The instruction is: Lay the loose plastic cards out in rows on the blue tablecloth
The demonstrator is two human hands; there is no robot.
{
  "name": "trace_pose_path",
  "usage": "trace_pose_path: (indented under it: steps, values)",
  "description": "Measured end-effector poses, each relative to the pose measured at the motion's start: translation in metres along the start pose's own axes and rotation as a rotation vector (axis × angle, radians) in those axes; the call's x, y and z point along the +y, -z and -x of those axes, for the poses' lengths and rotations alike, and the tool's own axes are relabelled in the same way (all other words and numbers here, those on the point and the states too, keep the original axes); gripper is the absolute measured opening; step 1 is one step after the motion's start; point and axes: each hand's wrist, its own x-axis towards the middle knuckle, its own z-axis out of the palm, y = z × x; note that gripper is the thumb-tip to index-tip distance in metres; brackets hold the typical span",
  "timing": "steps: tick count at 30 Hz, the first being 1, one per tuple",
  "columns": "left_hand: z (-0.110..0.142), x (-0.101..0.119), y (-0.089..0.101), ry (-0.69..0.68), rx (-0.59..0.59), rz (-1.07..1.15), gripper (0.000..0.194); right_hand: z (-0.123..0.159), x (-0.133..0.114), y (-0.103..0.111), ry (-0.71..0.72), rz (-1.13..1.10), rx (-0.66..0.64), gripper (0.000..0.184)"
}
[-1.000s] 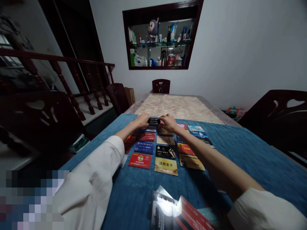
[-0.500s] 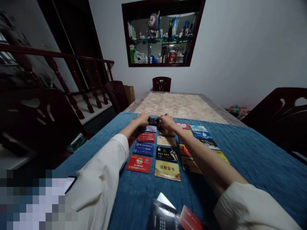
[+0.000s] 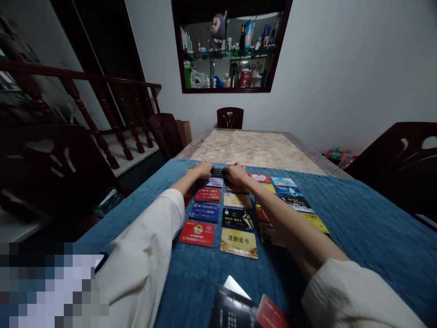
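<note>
Both arms reach far across the blue cloth (image 3: 358,218). My left hand (image 3: 202,170) and my right hand (image 3: 236,173) pinch the two ends of one small black card (image 3: 217,172), holding it low over the far end of the card rows. Below the hands, several cards lie face up in columns: a red card (image 3: 197,233), a gold card (image 3: 239,243), a black VIP card (image 3: 236,219) and a blue card (image 3: 205,211). My right forearm covers part of the right-hand columns.
A loose pile of dark and red cards (image 3: 246,310) lies at the near edge. Beyond the cloth is the bare marble table top (image 3: 252,148). Dark wooden chairs stand at the far end (image 3: 230,118), left (image 3: 167,134) and right (image 3: 399,159). A wall cabinet (image 3: 228,45) hangs behind.
The hands have sunk slightly with the black card and drawn closer together around it. The view has shifted a little, so the near pile sits lower in the picture.
</note>
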Motion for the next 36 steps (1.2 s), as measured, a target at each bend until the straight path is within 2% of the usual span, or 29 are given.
trace_pose_path:
  steps: [19,23,29,36]
  values:
    - [0.0,0.003,0.001,0.009,-0.005,-0.027,0.039,0.005,-0.001,0.0,0.039,0.061,0.043,0.043]
    - [0.004,0.005,0.006,0.009,0.019,-0.035,0.047,0.009,0.003,0.001,0.047,0.068,0.07,0.043]
    - [0.02,0.009,0.011,-0.021,0.083,-0.056,0.056,0.024,0.008,0.008,0.065,0.077,0.14,0.04]
    - [0.055,0.034,0.014,-0.103,0.148,-0.08,0.048,0.054,0.005,0.017,0.098,0.095,0.23,0.028]
